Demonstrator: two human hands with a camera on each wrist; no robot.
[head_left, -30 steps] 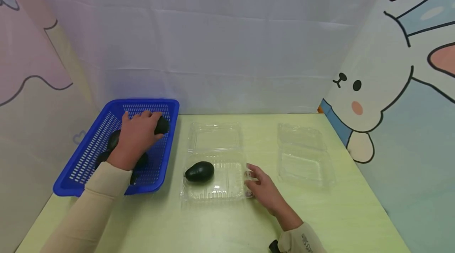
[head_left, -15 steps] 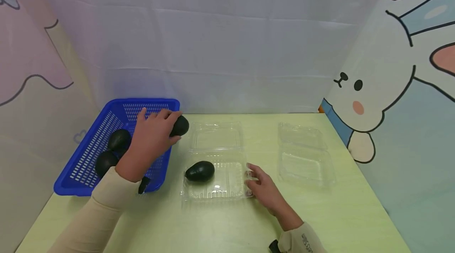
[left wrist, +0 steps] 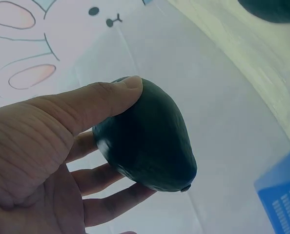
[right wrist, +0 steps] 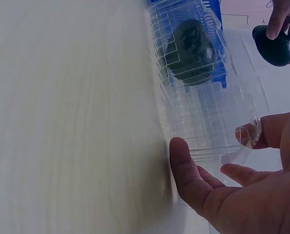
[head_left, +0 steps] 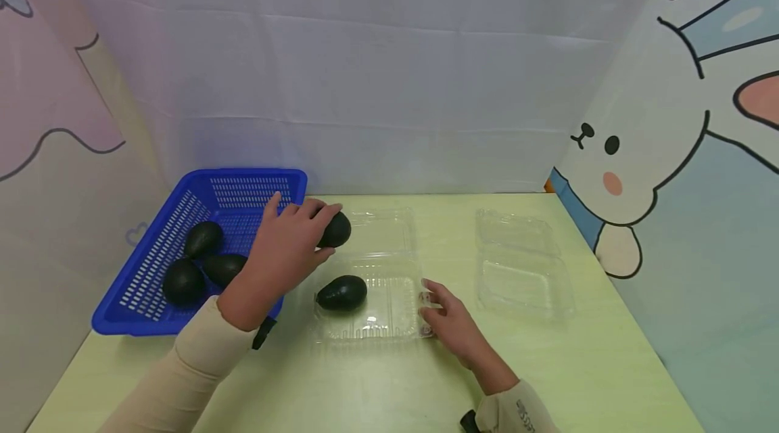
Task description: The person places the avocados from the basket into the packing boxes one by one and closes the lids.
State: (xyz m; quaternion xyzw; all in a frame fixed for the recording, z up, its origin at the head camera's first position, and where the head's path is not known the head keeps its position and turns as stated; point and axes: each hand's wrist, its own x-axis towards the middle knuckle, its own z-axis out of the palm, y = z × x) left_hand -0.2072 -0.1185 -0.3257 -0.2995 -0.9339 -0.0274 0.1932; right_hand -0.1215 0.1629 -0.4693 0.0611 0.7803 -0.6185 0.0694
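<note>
My left hand (head_left: 286, 250) holds a dark green avocado (head_left: 336, 231) above the back-left part of an open clear plastic clamshell (head_left: 392, 304). In the left wrist view the thumb lies across this avocado (left wrist: 150, 136), with the fingers behind it. Another avocado (head_left: 342, 293) lies on its side in the left half of the clamshell's front tray. At the tray's right edge, my right hand (head_left: 453, 325) grips the side, fingertips at the rim. The right wrist view shows one fingertip (right wrist: 246, 135) overlapping the plastic lip.
A blue perforated basket (head_left: 130, 321) with several avocados (head_left: 184, 282) stands at the left, partly behind my left forearm. A second open clear clamshell (head_left: 523, 270) lies to the right. A white cloth wall (head_left: 389, 101) rises behind the table (head_left: 365, 392).
My left hand has lifted the avocado out of the basket and carried it right, past the basket's edge to over the clamshell. My right hand stays at the tray's edge.
</note>
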